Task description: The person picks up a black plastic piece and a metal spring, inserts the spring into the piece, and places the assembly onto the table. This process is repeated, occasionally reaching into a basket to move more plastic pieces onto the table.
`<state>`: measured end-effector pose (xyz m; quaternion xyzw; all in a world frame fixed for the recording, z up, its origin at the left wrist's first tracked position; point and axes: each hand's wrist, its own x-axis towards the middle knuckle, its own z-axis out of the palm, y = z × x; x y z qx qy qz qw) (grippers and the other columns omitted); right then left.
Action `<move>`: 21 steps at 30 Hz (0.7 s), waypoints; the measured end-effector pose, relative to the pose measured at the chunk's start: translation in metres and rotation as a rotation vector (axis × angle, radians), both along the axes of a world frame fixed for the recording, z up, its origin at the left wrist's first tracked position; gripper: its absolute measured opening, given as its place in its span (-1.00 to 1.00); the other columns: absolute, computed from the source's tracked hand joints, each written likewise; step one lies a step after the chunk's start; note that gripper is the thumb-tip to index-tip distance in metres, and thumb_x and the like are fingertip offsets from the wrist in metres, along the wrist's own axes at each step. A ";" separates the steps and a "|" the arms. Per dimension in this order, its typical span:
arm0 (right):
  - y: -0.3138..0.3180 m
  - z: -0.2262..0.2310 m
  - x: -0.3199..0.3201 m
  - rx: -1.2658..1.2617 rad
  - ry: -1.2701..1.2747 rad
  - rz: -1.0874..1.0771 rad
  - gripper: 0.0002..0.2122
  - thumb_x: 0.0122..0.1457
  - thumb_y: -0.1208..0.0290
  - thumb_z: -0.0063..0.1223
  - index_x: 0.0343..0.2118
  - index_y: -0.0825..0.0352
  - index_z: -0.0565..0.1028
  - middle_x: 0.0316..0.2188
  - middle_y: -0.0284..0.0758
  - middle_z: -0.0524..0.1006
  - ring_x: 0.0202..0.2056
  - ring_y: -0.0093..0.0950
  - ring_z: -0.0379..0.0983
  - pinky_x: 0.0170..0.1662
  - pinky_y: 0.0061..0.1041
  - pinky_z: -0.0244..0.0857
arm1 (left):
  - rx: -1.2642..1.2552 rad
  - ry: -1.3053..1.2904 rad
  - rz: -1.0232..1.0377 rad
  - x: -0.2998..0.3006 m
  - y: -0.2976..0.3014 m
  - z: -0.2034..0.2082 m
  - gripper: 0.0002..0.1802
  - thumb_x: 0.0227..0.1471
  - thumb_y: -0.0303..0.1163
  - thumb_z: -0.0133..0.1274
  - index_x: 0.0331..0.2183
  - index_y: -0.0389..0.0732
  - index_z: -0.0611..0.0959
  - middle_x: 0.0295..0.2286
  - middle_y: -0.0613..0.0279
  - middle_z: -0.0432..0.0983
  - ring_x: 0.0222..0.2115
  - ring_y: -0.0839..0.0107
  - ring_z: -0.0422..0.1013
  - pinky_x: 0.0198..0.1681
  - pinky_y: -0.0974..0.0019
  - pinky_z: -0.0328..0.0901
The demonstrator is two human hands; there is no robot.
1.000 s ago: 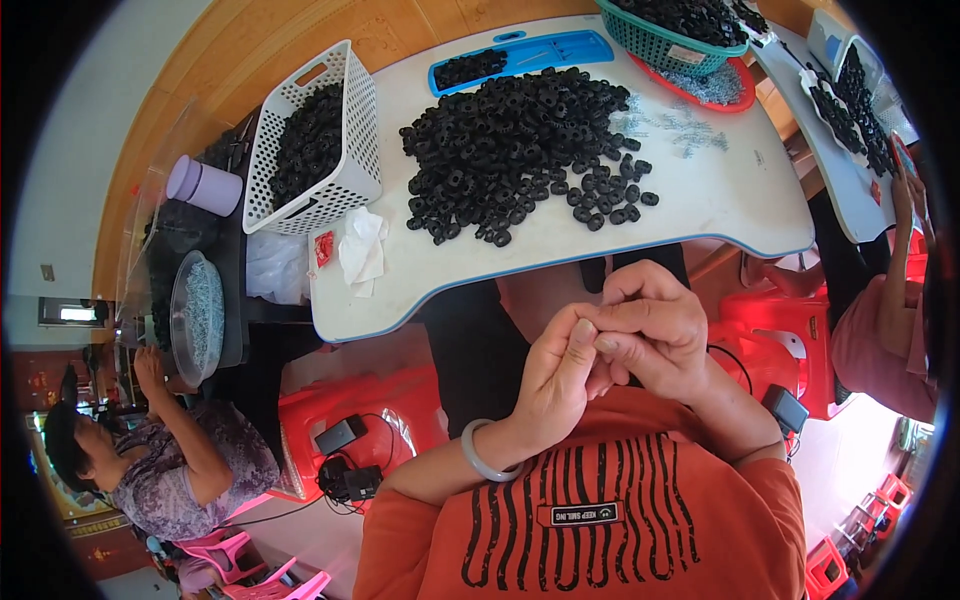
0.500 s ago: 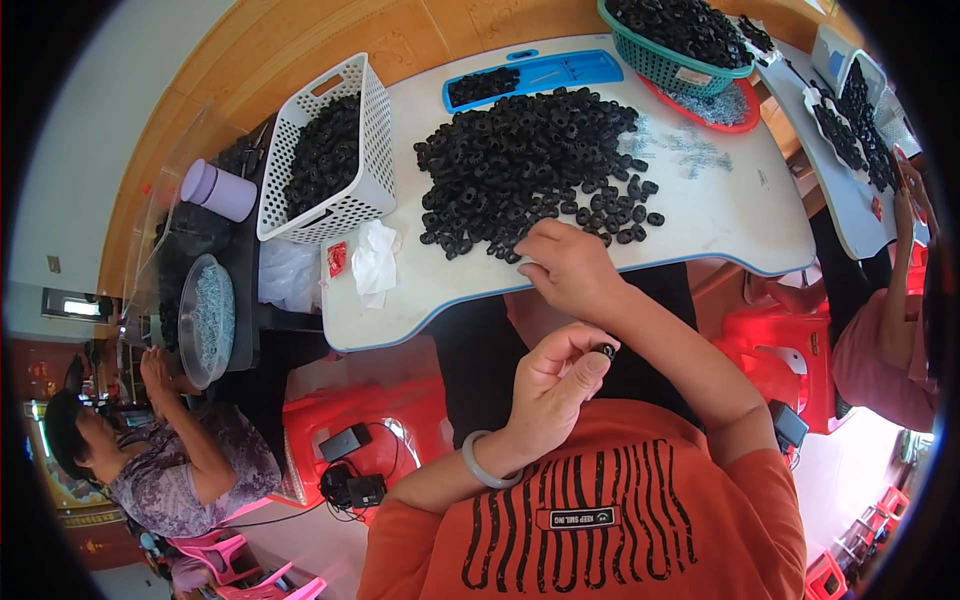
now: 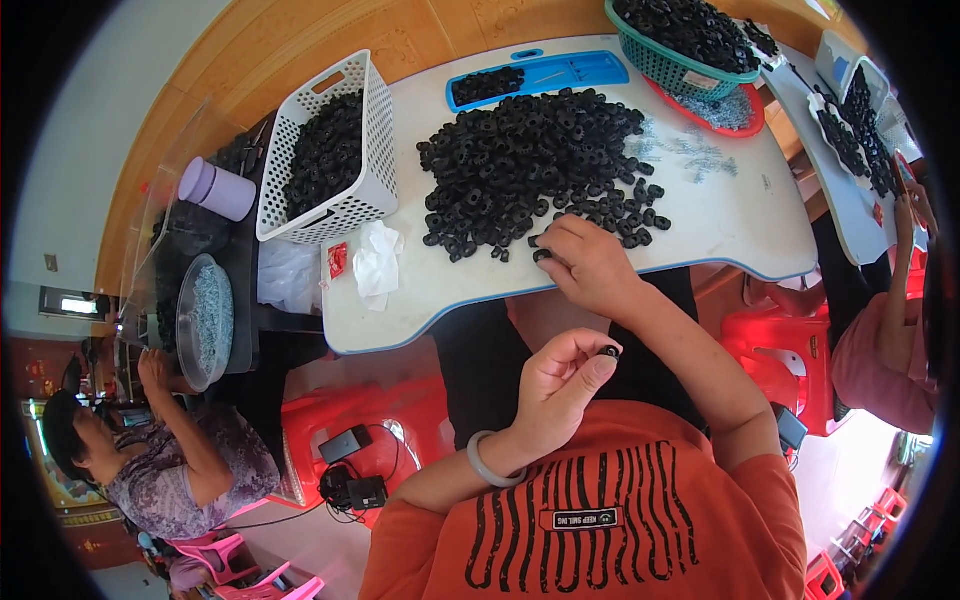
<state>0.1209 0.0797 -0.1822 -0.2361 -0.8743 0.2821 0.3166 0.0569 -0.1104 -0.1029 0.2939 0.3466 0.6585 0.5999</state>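
Between the thumb and forefinger of my left hand (image 3: 562, 392) is a small black part (image 3: 611, 351), held in front of my chest. My right hand (image 3: 592, 262) reaches to the near edge of a big heap of small black parts (image 3: 530, 150) on the white table (image 3: 440, 285). Its thumb and forefinger are closed on one black part (image 3: 542, 255), just over the table's front. The parts look like short rounded pieces with holes, but their exact kind is too small to tell.
A white perforated basket (image 3: 382, 150) of black parts stands left of the heap. Behind lies a blue tray (image 3: 600, 68); at the back right, a green basket (image 3: 660, 60) sits on a red dish (image 3: 735, 130) of thin clear pieces. A crumpled tissue (image 3: 378, 262) lies front left. People sit at both sides.
My right hand has shifted slightly right and toward me, and a black part now shows at its fingertips. The left hand stays almost in place with its part.
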 end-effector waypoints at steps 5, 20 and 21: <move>-0.013 0.002 -0.030 0.080 0.042 0.041 -0.82 0.09 0.52 0.37 -0.22 0.30 0.67 -0.21 -0.25 0.61 -0.19 -0.16 0.61 -0.16 -0.21 0.54 | 0.033 0.058 0.024 0.002 -0.001 0.007 -0.81 0.43 -0.49 0.16 0.01 -0.34 0.66 -0.20 0.40 0.51 -0.27 0.72 0.35 -0.15 0.58 0.28; -0.012 -0.014 -0.049 0.392 -0.057 0.085 -0.93 0.02 0.46 0.18 -0.41 0.27 0.58 -0.39 -0.29 0.47 -0.27 -0.24 0.46 -0.19 -0.22 0.41 | 0.123 0.199 0.075 0.004 -0.005 0.023 -0.79 0.36 -0.52 0.23 -0.03 -0.39 0.66 -0.21 0.33 0.52 -0.30 0.67 0.37 -0.19 0.57 0.30; -0.013 -0.014 -0.049 0.402 -0.071 0.097 -0.93 0.02 0.45 0.18 -0.41 0.28 0.58 -0.39 -0.29 0.47 -0.27 -0.24 0.47 -0.19 -0.22 0.41 | 0.122 0.198 0.074 0.004 -0.006 0.022 -0.79 0.36 -0.52 0.23 -0.03 -0.39 0.66 -0.21 0.33 0.52 -0.30 0.67 0.37 -0.19 0.57 0.30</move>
